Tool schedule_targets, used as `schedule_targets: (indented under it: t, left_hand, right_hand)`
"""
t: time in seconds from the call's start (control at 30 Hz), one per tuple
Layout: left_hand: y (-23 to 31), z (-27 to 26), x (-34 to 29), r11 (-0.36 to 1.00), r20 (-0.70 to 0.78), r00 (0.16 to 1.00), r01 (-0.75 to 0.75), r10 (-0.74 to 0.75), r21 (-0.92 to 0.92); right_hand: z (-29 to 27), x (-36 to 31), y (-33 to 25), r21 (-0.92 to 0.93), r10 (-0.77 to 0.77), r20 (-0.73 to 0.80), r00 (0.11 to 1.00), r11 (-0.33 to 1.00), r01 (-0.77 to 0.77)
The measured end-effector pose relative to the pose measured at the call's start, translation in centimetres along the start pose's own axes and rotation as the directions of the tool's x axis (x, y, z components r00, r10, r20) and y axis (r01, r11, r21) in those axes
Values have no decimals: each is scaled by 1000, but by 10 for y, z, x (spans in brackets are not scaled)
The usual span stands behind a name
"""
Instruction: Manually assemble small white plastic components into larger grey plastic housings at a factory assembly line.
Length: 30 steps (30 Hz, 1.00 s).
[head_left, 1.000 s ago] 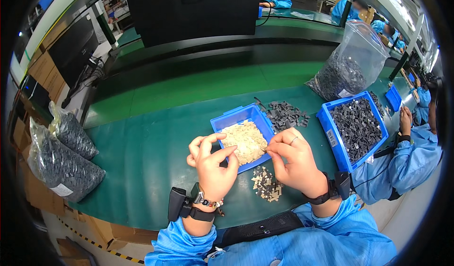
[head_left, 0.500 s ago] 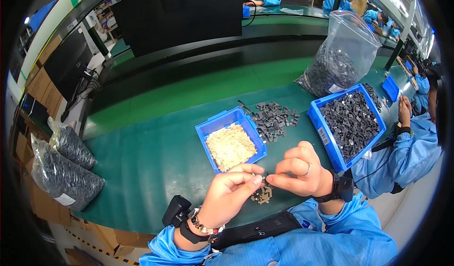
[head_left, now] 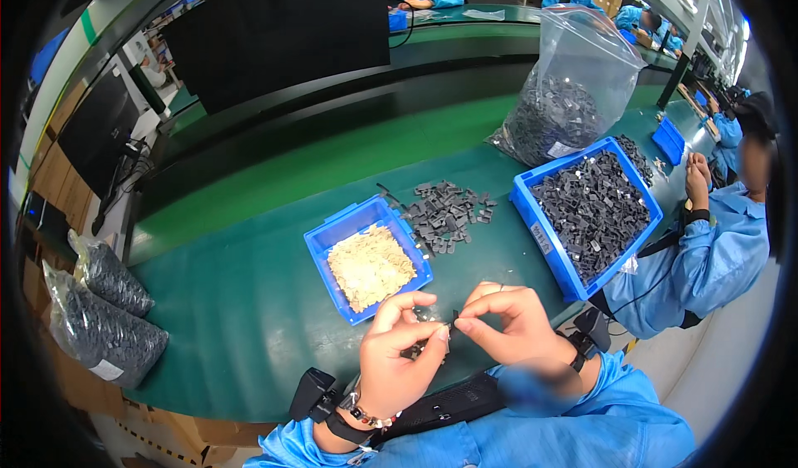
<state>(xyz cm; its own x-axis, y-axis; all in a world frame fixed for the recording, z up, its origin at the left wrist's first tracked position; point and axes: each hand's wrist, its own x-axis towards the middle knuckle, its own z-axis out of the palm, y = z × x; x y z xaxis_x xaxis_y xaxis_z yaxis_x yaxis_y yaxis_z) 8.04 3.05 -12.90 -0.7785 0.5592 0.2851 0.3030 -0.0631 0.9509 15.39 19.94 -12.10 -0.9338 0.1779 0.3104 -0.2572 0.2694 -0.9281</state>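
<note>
Over the front of the green table, my two hands meet fingertip to fingertip. My right hand (head_left: 514, 325) pinches a small black plastic piece (head_left: 455, 315) between thumb and forefinger. Thumb and forefinger of my left hand (head_left: 399, 353) are closed right beside it; whatever they grip is too small to make out. Beyond my left hand stands a blue bin (head_left: 330, 289) holding small beige flat pieces (head_left: 371, 267). A loose pile of dark grey plastic parts (head_left: 449, 216) lies to the right of that bin. Small pieces on the table beneath my fingers are mostly hidden.
A larger blue bin (head_left: 532, 210) full of dark grey parts stands at right, with a clear bag (head_left: 561, 110) of similar parts behind it. Two filled bags (head_left: 112, 335) sit at the far left. A co-worker in blue (head_left: 706, 243) sits at right. A dark panel (head_left: 274, 36) rises behind.
My right hand has lowered and turned, and a black piece now shows at its fingertips. My left hand stays close to it, fingers still pinched. The whole view has shifted slightly.
</note>
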Motion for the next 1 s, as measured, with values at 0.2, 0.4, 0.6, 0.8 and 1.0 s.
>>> schedule_targets:
  t: [0.2, 0.4, 0.6, 0.8, 1.0]
  left_hand:
    - [-12, 3, 0, 978, -60, 995, -71, 85, 195]
    - [-36, -5, 0, 913, -100, 929, -322, 355, 250]
    - [-35, -6, -1, 900, -25, 916, -387, 399, 200]
    - [-35, -3, -2, 884, 1, 903, -421, 430, 202]
    - [-34, -3, -1, 880, -19, 910, -396, 415, 262]
  right_hand:
    - [1, 3, 15, -197, -16, -135, 991, 980, -11]
    - [-22, 35, 60, -661, -139, -227, 964, 749, -48]
    - [-16, 52, 82, -737, -98, -207, 974, 670, -89]
    - [-15, 57, 86, -748, -92, -207, 974, 657, -97]
    - [-18, 43, 72, -626, -19, -263, 965, 764, -156]
